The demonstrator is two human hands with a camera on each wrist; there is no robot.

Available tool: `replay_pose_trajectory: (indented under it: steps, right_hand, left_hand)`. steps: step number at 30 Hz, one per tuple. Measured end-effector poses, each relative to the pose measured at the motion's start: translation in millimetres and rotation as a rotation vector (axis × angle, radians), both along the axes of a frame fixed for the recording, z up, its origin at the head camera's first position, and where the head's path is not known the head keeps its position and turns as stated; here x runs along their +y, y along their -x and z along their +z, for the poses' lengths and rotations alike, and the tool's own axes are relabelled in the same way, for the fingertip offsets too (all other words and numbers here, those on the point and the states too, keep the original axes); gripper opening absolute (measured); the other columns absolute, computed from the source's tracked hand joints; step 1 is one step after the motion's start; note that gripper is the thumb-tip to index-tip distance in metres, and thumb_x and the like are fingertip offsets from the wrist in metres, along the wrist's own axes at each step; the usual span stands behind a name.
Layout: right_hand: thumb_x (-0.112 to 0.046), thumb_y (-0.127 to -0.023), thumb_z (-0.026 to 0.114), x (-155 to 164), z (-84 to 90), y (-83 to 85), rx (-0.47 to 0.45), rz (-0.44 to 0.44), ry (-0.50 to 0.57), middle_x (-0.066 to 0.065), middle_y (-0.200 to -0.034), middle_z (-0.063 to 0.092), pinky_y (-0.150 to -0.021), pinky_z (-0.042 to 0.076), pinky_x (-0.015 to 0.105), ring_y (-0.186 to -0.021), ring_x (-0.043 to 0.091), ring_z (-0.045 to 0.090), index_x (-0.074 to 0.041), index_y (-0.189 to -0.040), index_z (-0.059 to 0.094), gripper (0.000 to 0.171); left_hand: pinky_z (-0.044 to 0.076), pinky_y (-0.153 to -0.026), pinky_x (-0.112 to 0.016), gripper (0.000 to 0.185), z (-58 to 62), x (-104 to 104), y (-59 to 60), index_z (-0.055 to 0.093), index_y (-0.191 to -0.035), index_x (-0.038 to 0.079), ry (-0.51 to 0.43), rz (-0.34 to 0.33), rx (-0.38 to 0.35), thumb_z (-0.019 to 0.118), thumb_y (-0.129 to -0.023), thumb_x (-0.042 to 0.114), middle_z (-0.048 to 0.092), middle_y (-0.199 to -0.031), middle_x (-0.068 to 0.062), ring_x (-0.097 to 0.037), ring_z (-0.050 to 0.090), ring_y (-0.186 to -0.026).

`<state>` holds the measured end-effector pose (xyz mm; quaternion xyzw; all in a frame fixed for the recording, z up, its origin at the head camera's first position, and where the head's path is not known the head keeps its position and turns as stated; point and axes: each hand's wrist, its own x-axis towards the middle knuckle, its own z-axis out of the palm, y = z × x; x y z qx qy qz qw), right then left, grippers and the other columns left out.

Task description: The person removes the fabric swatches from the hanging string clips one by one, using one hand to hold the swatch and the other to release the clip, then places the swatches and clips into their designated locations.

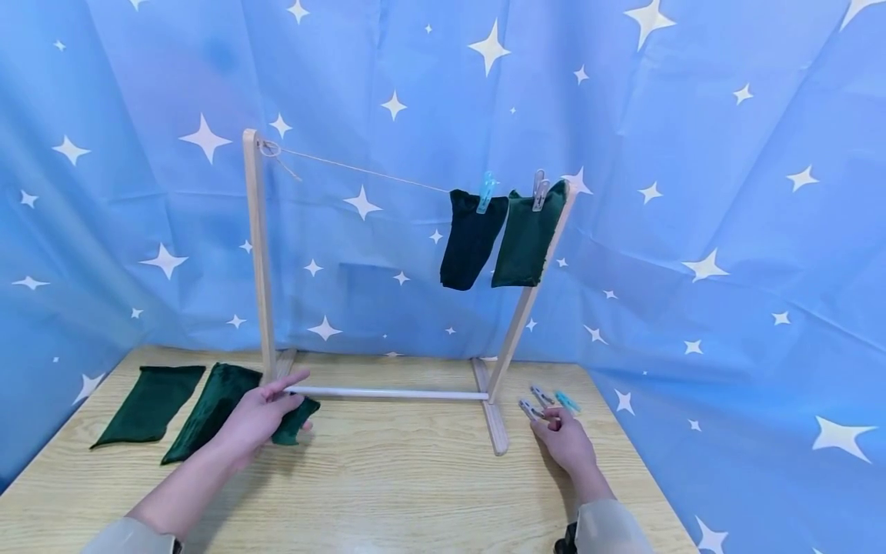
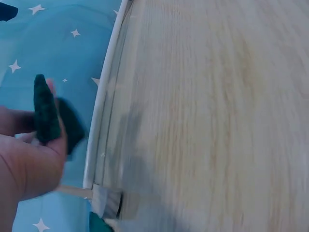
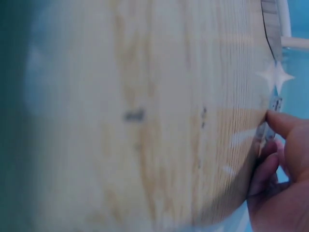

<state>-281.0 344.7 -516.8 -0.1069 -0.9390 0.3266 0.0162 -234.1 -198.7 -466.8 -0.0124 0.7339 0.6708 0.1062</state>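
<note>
We see the left hand curled round a green cloth, thumb and fingers closed on it in front of the foot of the left post, with folds of the cloth sticking out past the fingers in the left wrist view. The right hand has its thumb and fingertips pinched nearly together on a see-through greyish peg at the right side of the wooden table; a second greyish peg and a turquoise peg lie close by. We make out a soft, velvety sheen on the cloths: a flat green piece at the far left, a rumpled one beside it, and two oblong pieces hanging by pegs from a thin string. The posts are pale, squared wood, joined low down by a smooth white bar. The left arm covers part of the rumpled piece, the fingers hide much of the held cloth, and in the right wrist view the pinched peg is small and partly covered by the fingers, its far end hard to make out
</note>
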Motion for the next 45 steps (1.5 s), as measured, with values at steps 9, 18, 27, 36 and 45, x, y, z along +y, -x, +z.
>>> replay_pose_trajectory:
  steps: [9, 18, 27, 36, 45]
  right_hand:
    - [-0.037, -0.109, 0.068, 0.1, 0.7, 1.6, 0.005, -0.001, -0.014, 0.008, -0.102, 0.059, -0.075, 0.039, 0.036, -0.084, 0.024, 0.053, -0.003, -0.14, 0.062, 0.047]
    - [-0.037, -0.109, 0.068, 0.1, 2.3, -1.0, 0.002, -0.002, -0.025, 0.009, -0.104, 0.062, -0.074, 0.04, 0.036, -0.086, 0.024, 0.055, -0.003, -0.139, 0.062, 0.046]
    - [-0.036, -0.109, 0.068, -1.6, 3.6, -0.9, 0.008, -0.001, -0.027, 0.007, -0.1, 0.06, -0.075, 0.039, 0.036, -0.084, 0.024, 0.054, -0.001, -0.138, 0.062, 0.046]
    - [-0.037, -0.108, 0.069, -0.5, 1.3, -0.1, 0.005, -0.007, -0.032, 0.007, -0.1, 0.059, -0.075, 0.039, 0.036, -0.085, 0.024, 0.055, -0.001, -0.138, 0.062, 0.047]
    - [-0.037, -0.109, 0.069, -0.7, 2.8, -1.3, -0.003, -0.016, -0.021, 0.007, -0.102, 0.06, -0.077, 0.04, 0.037, -0.087, 0.024, 0.056, -0.002, -0.138, 0.062, 0.046]
  left_hand:
    - [0.059, -0.079, -0.033, 0.048, -19.8, 4.3, -5.3, 0.05, -0.158, -0.005, 0.22, -0.016, 0.005, 0.055, -0.112, 0.008, 0.078, -0.093, -0.019, -0.031, 0.08, -0.084]
    - [0.066, -0.08, -0.053, 0.03, -28.5, 11.0, -10.1, 0.067, -0.132, -0.002, 0.502, -0.045, 0.035, 0.069, -0.105, 0.01, 0.059, -0.145, -0.043, -0.056, 0.064, -0.128]
    - [0.048, -0.043, -0.026, 0.073, -18.7, 11.7, -24.4, 0.04, -0.167, 0.0, 0.448, -0.124, -0.107, 0.071, -0.1, 0.004, 0.061, -0.061, -0.008, -0.016, 0.055, -0.043]
    - [0.036, -0.045, -0.023, 0.082, -15.4, -3.6, -24.6, 0.039, -0.168, 0.0, 0.501, -0.238, -0.095, 0.081, -0.098, 0.008, 0.056, -0.054, -0.004, -0.013, 0.044, -0.041]
    - [0.045, -0.057, -0.032, 0.053, -4.0, -10.1, -14.0, 0.071, -0.143, 0.002, 0.764, -0.21, 0.18, 0.085, -0.094, 0.015, 0.063, -0.076, -0.001, -0.017, 0.056, -0.063]
